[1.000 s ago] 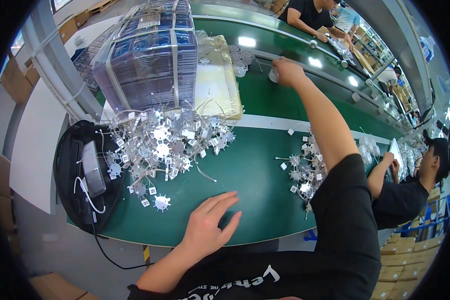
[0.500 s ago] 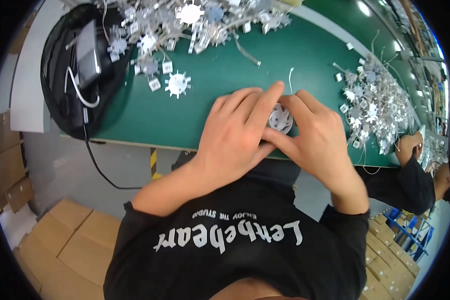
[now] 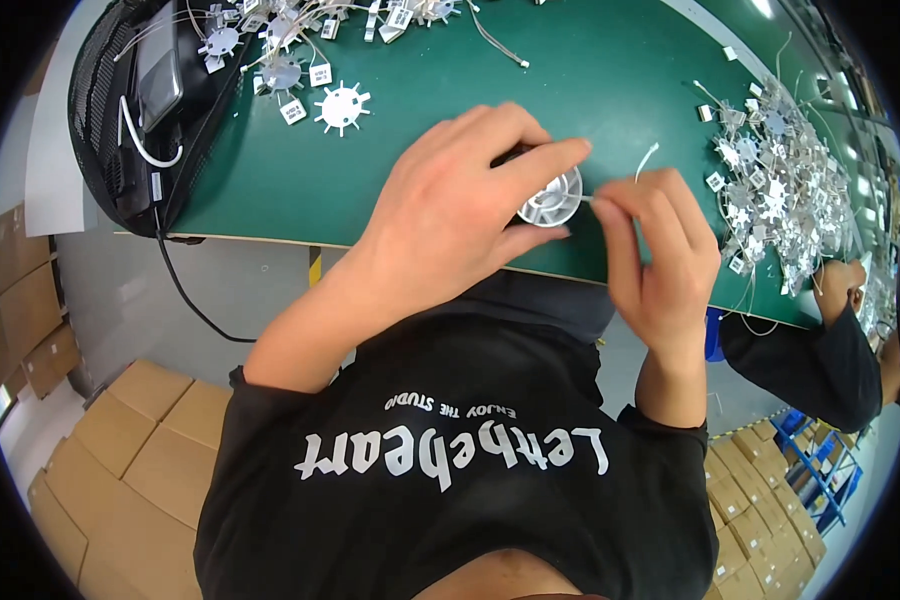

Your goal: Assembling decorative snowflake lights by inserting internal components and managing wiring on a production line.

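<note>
My left hand point(image 3: 450, 205) is curled around a small round silvery part point(image 3: 552, 203) with spoke-like ribs inside, on the green table. Thumb and forefinger hold its sides, and the hand hides its left part. Just right of it, my right hand point(image 3: 667, 250) pinches a thin white cable point(image 3: 647, 158) between thumb and forefinger. One cable end sticks up above the fingers; a short stretch runs between the fingertips and the round part. A single silvery star-shaped plate point(image 3: 343, 108) lies to the left of my left hand.
Piles of similar star-shaped plates with wires lie at the far edge point(image 3: 280, 75) and at the right point(image 3: 775, 195). On the left, a black mesh tray point(image 3: 95, 130) holds a device with a cable. A co-worker's hand point(image 3: 838, 290) is beside the right pile. Cardboard boxes point(image 3: 135, 440) stand below left.
My right hand has moved right, away from the round part, and now pinches the cable. My left hand stays around the part, which now shows its ribbed inside. The view has shifted.
</note>
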A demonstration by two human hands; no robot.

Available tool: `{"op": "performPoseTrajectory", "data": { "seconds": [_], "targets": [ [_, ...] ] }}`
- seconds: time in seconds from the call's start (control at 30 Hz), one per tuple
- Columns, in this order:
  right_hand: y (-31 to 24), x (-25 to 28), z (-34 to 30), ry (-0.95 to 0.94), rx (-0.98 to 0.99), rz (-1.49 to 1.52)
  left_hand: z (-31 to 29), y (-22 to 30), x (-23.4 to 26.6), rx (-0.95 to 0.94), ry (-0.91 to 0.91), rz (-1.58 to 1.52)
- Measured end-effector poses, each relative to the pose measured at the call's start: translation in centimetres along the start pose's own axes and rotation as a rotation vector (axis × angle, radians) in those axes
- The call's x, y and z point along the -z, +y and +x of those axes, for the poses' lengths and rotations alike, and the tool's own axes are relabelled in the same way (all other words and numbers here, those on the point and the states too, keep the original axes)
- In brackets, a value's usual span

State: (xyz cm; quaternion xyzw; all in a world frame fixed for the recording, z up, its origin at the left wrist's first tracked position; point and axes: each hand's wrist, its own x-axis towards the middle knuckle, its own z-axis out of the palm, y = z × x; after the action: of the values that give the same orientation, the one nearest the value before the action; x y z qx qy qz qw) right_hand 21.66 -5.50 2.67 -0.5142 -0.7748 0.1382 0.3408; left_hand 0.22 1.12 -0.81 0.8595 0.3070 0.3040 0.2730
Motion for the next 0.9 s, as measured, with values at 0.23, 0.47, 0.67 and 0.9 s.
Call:
{"op": "performPoseTrajectory", "data": {
  "seconds": [0.23,0.47,0.67,0.9],
  "targets": [
    [-1.7,-2.1,-2.8,-0.321,0.128,-0.211,0.0,0.3,-0.2,0.138,0.106,0.230],
    [-2.0,2.6,1.8,-0.186,-0.264,0.014,-1.2,-0.2,0.8,0.024,0.107,-0.040],
    [-1.9,-3.5,13.5,-0.196,0.549,-0.156,-2.0,0.1,0.6,0.034,0.108,0.058],
    [-2.5,-11.1,20.1,-0.245,0.838,-0.367,-1.9,-0.3,0.2,-0.027,0.183,0.043]
  ]
}}
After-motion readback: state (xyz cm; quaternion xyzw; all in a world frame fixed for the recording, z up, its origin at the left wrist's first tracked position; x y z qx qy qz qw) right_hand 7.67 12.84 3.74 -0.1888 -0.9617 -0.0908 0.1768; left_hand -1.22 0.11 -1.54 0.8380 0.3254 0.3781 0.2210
